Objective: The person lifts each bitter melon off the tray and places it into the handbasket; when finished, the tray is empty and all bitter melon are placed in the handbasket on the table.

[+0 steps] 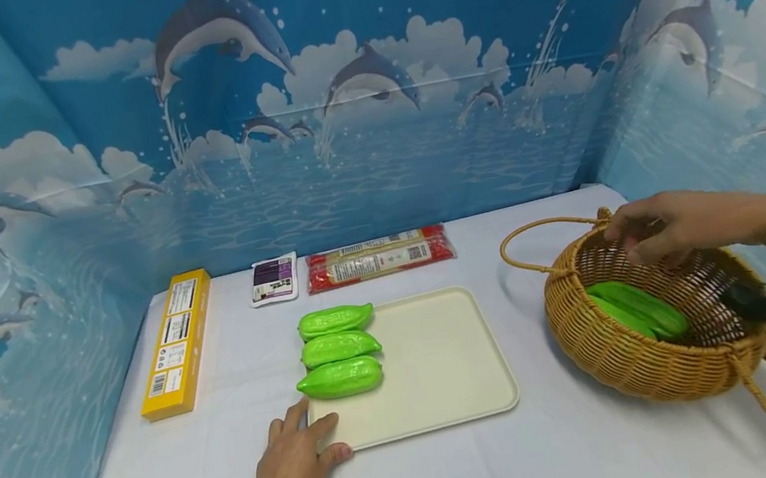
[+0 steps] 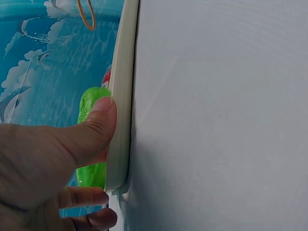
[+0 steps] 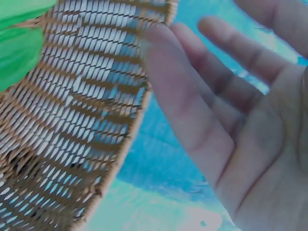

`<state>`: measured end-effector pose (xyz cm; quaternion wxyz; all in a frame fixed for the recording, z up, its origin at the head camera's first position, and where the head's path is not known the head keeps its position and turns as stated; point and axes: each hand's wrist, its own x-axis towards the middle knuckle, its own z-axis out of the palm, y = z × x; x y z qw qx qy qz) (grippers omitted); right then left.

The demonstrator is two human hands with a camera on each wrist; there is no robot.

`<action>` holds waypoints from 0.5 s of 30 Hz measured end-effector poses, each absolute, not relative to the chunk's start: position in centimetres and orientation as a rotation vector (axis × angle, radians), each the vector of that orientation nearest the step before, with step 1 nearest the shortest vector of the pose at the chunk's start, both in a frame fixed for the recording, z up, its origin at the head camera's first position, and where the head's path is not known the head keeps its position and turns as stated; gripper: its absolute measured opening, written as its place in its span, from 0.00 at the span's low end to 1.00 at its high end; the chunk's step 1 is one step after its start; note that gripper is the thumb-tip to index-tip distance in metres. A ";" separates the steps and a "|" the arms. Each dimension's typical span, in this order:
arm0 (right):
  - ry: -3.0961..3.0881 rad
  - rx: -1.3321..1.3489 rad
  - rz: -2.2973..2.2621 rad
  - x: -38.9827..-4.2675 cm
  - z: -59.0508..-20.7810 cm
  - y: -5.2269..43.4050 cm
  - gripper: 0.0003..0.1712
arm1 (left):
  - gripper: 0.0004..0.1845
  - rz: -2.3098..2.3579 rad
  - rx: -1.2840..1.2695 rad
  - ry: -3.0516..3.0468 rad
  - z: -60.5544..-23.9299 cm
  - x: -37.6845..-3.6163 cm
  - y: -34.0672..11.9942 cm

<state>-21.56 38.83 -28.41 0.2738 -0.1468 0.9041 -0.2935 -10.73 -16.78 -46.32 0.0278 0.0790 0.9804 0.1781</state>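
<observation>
Left hand [image 1: 297,462] resting flat on the white tablecloth [image 1: 467,470] at the 7 o'clock corner of the cream rectangular plastic tray [image 1: 445,381], fingers relaxed, thumb pressed against the tray's rim in the left wrist view [image 2: 98,130], gripping nothing. Three glossy green pointed toy gourds in a column along the tray's 9 o'clock side: farthest one [image 1: 335,320], middle one [image 1: 339,348], nearest one [image 1: 340,378], each just beside the next, the nearest just beyond the left hand's fingertips.

Right hand [image 1: 662,226] hovering over the far rim of the round woven wicker basket [image 1: 596,330], at 3 o'clock from the tray and apart from it. Fingers spread and loosely bent in the right wrist view [image 3: 226,110], palm bare, holding nothing, close to the basket's wall. More green gourds [image 1: 638,308] lying inside the basket, below the hand. Looped wicker handles at the basket's 10 o'clock and 5 o'clock.

Long yellow cardboard box [image 1: 176,343] at 9 o'clock from the tray, well apart. Small purple-and-white packet [image 1: 274,279] and long red plastic-wrapped pack [image 1: 378,257] at 12 o'clock, near the dolphin-printed blue backdrop [image 1: 361,107].
</observation>
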 end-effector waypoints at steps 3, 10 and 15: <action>2.647 -0.387 -0.758 -20.8 -27.6 38.3 0.26 | 0.29 0.549 0.241 3.025 -46.3 -10.8 -16.8; 2.986 -0.310 -0.855 -18.8 -26.5 35.6 0.28 | 0.29 0.548 0.237 3.017 -46.1 -10.8 -16.7; 3.053 -0.352 -1.107 -17.0 -26.9 32.7 0.25 | 0.29 0.544 0.238 3.017 -46.1 -10.8 -16.6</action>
